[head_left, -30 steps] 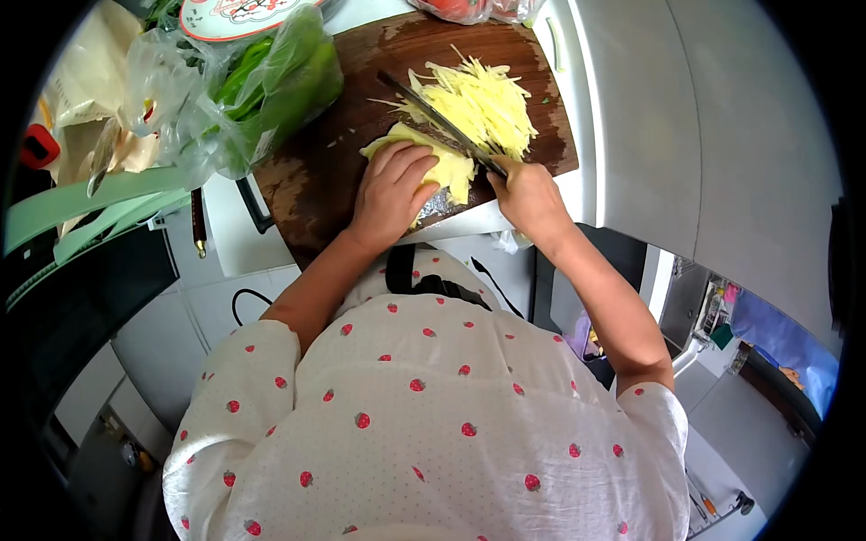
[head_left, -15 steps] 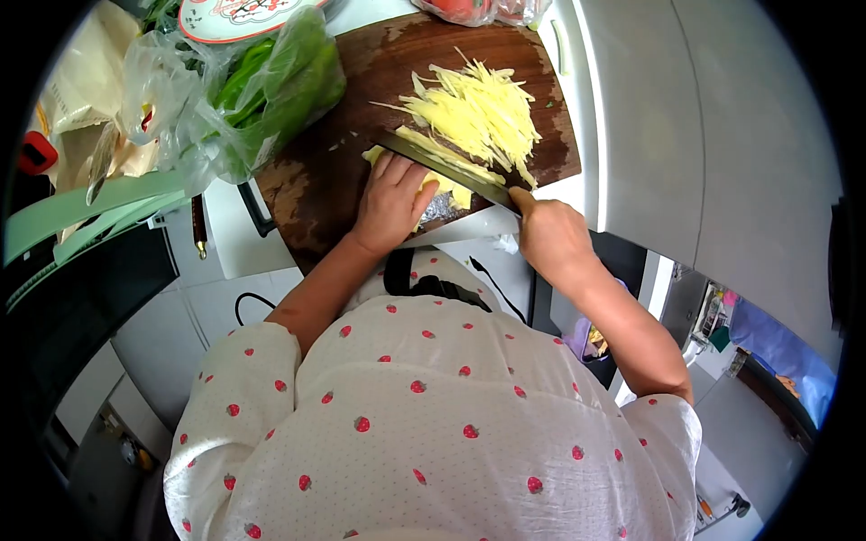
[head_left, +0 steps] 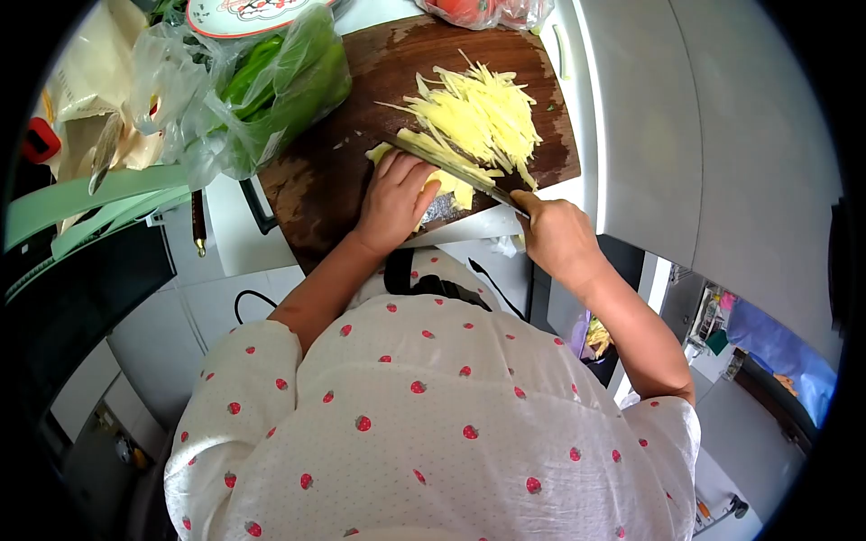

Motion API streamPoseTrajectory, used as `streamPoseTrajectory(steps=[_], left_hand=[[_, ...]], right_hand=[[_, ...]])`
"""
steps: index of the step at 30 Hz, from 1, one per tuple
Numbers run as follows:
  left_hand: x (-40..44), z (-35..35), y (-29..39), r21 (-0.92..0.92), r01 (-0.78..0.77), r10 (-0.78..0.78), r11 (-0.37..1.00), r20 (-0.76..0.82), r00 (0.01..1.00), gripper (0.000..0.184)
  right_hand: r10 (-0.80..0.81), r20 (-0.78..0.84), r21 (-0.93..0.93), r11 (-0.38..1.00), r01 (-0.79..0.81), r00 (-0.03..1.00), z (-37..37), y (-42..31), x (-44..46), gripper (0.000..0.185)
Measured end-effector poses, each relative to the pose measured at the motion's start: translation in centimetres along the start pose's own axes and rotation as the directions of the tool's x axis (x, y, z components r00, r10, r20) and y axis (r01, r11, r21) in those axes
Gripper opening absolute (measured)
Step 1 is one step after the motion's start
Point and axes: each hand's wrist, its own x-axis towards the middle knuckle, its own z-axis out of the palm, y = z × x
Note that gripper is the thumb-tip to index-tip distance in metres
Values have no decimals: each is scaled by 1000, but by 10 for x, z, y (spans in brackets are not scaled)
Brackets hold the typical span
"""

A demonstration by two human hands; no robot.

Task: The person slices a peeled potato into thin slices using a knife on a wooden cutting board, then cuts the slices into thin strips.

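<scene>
My right hand [head_left: 561, 236] grips the handle of a kitchen knife [head_left: 458, 171], whose long blade slants up to the left across the dark wooden cutting board [head_left: 316, 198]. Bent fingers of my left hand [head_left: 393, 206] press on pale yellow potato slices [head_left: 462, 193] just on the near side of the blade; part of the slices is hidden under them. Freshly cut strips lie along the blade's far side. Beyond them spreads a loose pile of thin potato shreds [head_left: 483, 110].
Left of the board sits a clear plastic bag of green peppers [head_left: 298, 90], with a patterned plate [head_left: 244, 16] behind it. Bagged red produce [head_left: 469, 9] stands at the back edge. A grey cabinet front [head_left: 649, 117] closes off the right side.
The knife blade has tilted slightly, showing its edge more narrowly, and my right hand has shifted a little to the right. My left hand stays on the slices.
</scene>
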Motion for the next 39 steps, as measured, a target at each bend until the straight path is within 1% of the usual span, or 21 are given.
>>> streamPoseTrajectory(steps=[5, 6, 9, 10, 13, 14, 17, 20, 23, 24, 27, 31, 32, 34, 36, 39], left_hand=[[-1, 1, 1, -9, 17, -17, 1000, 13, 1000, 28], [0, 1, 0, 0, 17, -17, 1000, 8, 1000, 27], [2, -1, 2, -42, -1, 1, 999, -11, 1000, 27], [3, 0, 2, -52, -5, 4, 999, -10, 1000, 27], [-1, -2, 1, -45, 10, -10, 999, -6, 1000, 28], [0, -2, 1, -33, 17, -17, 999, -5, 1000, 28], [0, -1, 3, -16, 26, -26, 1000, 3, 1000, 26], [1, -1, 2, -6, 23, -23, 1000, -3, 1000, 25], [2, 1, 1, 5, 10, -9, 1000, -11, 1000, 25], [0, 0, 1, 14, 10, -9, 1000, -9, 1000, 25], [0, 0, 0, -12, 21, -21, 1000, 4, 1000, 26], [-2, -5, 2, -21, 16, -15, 1000, 32, 999, 32], [-3, -6, 4, 40, 3, -4, 999, 26, 1000, 34], [-6, -7, 9, 157, -22, 19, 987, 17, 1000, 38], [-6, -3, 17, 188, -29, 18, 982, 62, 998, 42], [-1, 9, 30, 245, -48, 24, 968, 97, 995, 45]], right_hand=[[-34, -8, -37, 999, 33, 999, 30, -10, 46, 22], [-40, -56, -6, 999, 40, 998, 29, -20, 48, 18], [-13, -115, 103, 994, 25, 993, 25, -13, 46, 17], [-15, -149, 90, 996, 28, 989, 30, -6, 48, 20], [-40, -123, 98, 994, 52, 992, 14, -1, 25, 22], [-33, -92, 138, 989, 46, 995, 6, -4, 14, 22], [-29, -40, 69, 997, 32, 999, 6, 5, 0, 26], [-46, -4, 58, 997, 46, 999, 15, 5, 19, 23], [-28, 27, 22, 999, 27, 999, 24, -19, 45, 19], [11, 56, 26, 1000, -12, 998, 19, -22, 47, 21], [14, 20, 117, 993, -16, 1000, 20, -15, 51, 21], [41, 58, 382, 922, -60, 998, 12, 8, 64, 19], [75, 80, 397, 912, -100, 994, 16, 16, 67, 22], [93, 7, 398, 913, -88, 996, 10, 12, 60, 22], [99, -46, 397, 915, -73, 994, 11, 12, 55, 22], [74, -81, 378, 925, -38, 994, 16, 14, 53, 22]])
